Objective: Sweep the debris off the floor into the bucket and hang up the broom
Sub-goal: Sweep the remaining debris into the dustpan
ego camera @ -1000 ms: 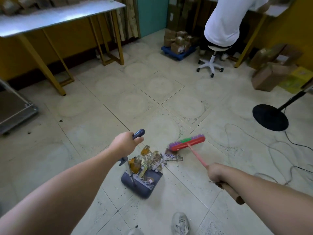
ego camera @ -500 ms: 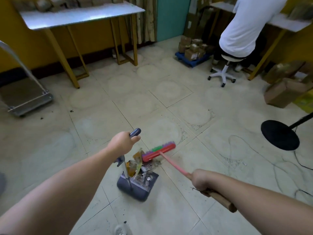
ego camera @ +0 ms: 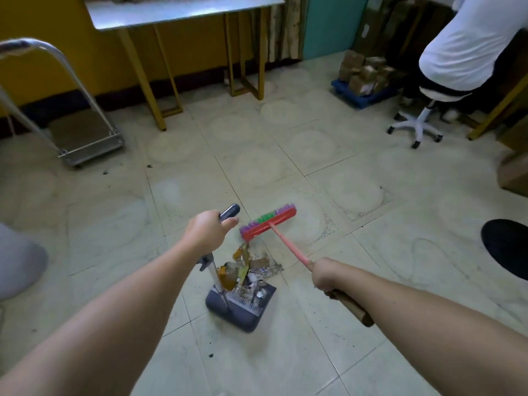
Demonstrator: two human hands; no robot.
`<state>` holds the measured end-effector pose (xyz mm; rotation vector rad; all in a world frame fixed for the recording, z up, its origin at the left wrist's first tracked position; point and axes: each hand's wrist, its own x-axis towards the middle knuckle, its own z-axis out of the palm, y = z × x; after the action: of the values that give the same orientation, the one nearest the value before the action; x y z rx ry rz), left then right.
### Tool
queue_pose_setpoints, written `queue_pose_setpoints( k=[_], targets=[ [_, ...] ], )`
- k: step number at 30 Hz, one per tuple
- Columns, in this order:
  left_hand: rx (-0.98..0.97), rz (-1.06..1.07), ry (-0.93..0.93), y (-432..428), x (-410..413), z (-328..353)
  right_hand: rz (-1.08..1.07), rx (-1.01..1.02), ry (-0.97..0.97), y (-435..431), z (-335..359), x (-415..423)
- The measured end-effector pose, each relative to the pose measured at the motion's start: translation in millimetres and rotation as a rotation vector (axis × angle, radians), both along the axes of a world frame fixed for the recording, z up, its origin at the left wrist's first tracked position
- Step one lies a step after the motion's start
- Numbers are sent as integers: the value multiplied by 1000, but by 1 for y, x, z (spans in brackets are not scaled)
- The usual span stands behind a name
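My left hand [ego camera: 206,232] grips the dark top of the long upright handle of a grey-blue dustpan [ego camera: 243,310] that stands on the tiled floor. A heap of debris [ego camera: 245,271], paper scraps and brown wrappers, lies in the pan's mouth and spills onto the floor just beyond it. My right hand [ego camera: 325,274] holds the pink stick of a broom; its red head [ego camera: 268,224] with purple and green bristles sits on the floor just past the debris. At the far left edge stands a pale grey rounded object [ego camera: 17,261], perhaps a bucket.
A platform trolley [ego camera: 85,138] stands at the left. A steel-topped table on yellow legs [ego camera: 171,81] is against the far wall. A person in white sits on a wheeled stool [ego camera: 420,121] at the right, near boxes on a blue pallet [ego camera: 363,78]. A black round base [ego camera: 508,247] lies at the right edge.
The broom head swept the debris left into the dustpan's mouth, then drew back a little beyond the heap. My view has shifted left, bringing the trolley and the grey object into view.
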<state>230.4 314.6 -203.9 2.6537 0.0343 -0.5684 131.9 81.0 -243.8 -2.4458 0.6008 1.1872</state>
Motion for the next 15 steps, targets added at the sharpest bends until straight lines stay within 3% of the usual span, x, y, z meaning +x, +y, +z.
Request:
queue_pose_setpoints(
  k=[4,8,15],
  targets=[
    [29,-6,-32,-4,8,-2,49,-48,111,17,-41,-2],
    [6,-4,-15,2,11,-3,123,-46,259,22,-40,-40],
    [-53,-50,24,6,3,4,-23,97,162,21,5,-75]
  ],
)
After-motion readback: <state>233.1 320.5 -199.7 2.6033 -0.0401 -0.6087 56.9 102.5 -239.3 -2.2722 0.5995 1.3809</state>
